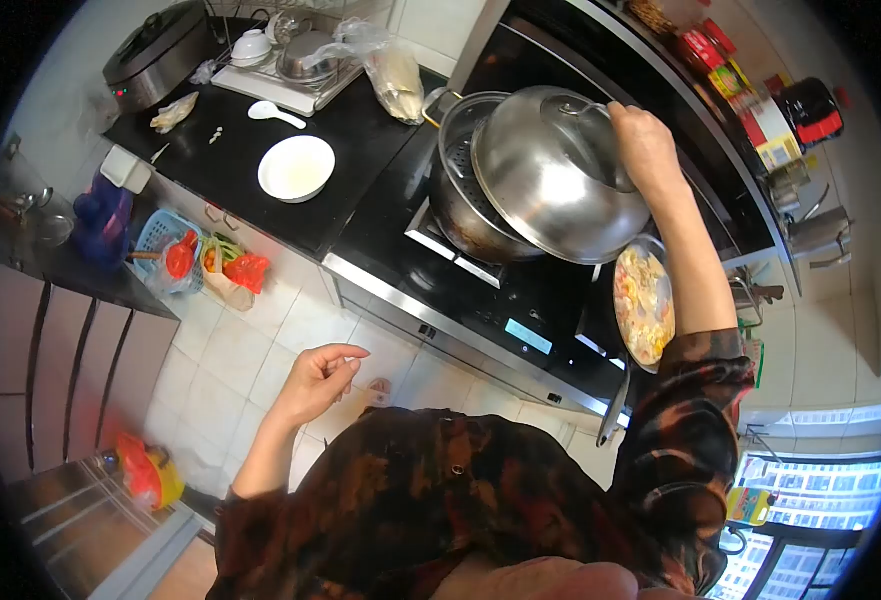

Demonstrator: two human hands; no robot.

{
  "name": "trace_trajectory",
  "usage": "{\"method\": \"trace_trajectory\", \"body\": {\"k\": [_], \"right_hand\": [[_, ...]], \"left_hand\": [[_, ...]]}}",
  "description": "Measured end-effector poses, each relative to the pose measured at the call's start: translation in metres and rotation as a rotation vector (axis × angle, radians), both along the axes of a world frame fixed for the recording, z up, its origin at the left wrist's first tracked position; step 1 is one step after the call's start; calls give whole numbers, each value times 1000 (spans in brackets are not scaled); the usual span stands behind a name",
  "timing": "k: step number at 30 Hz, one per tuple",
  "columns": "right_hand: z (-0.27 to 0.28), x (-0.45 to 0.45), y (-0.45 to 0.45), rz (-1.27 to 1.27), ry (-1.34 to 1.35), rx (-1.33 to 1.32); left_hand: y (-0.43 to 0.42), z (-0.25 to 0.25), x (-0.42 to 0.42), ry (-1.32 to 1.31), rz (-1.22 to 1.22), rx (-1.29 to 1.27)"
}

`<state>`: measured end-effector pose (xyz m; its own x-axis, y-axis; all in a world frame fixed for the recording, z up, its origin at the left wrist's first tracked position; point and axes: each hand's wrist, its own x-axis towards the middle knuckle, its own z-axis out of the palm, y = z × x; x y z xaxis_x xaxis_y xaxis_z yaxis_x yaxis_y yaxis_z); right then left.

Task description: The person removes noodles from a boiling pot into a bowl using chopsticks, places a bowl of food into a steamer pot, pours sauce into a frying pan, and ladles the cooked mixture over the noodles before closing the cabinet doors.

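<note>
**A:** State the largest item first.

**B:** The black counter (226, 175), carrying a rice cooker (164, 62) at its far left corner. Adjoining it on the right is the stove (441, 300), with a lit display on its front part.

**A:** Position of the pot (456, 205)?

**B:** On the stove. A perforated insert is visible inside its left part.

**A:** Position of the lid (551, 180)?

**B:** Tilted, over the right part of the pot; the left part is uncovered. Whether lid and rim touch cannot be determined.

**A:** Next size down?

**B:** The pan (617, 400), right of the lid, containing mixed food. Then the white bowl (299, 192), upright on the counter.

**A:** State of the hands?

**B:** Right hand (645, 145): clamped on the lid handle. Left hand (319, 385): unloaded, above the floor, thumb and index fingertips near each other but apart.

**A:** Smallest item?

**B:** White spoon (277, 114), on the counter, just beyond the bowl.
</note>
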<state>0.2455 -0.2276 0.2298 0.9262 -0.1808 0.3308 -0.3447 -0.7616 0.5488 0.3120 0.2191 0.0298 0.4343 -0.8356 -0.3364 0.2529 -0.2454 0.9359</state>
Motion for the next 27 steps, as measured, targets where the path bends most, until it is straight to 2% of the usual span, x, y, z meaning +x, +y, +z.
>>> {"method": "trace_trajectory", "body": {"k": [5,11,13,17,19,21,25,27], "right_hand": [[-23,33,-2,-2,-1,-1],[-25,35,3,-12,26,79],[-26,34,-6,28,-6,183],[-5,16,-4,213,-162,186],[37,-18,44,63,-158,201],[50,-61,54,144,-192,112],[42,-173,70,-117,-237,300],[34,-230,87,-337,-360,410]], "left_hand": [[11,-14,14,26,82,15],[-5,-22,21,79,35,19],[-17,-20,23,39,-28,42],[-46,-33,19,35,-100,18],[-64,-50,11,46,-133,22],[-80,-70,-4,30,-201,37],[-104,-101,-42,98,-337,91],[-116,-105,-64,24,-460,125]]}}
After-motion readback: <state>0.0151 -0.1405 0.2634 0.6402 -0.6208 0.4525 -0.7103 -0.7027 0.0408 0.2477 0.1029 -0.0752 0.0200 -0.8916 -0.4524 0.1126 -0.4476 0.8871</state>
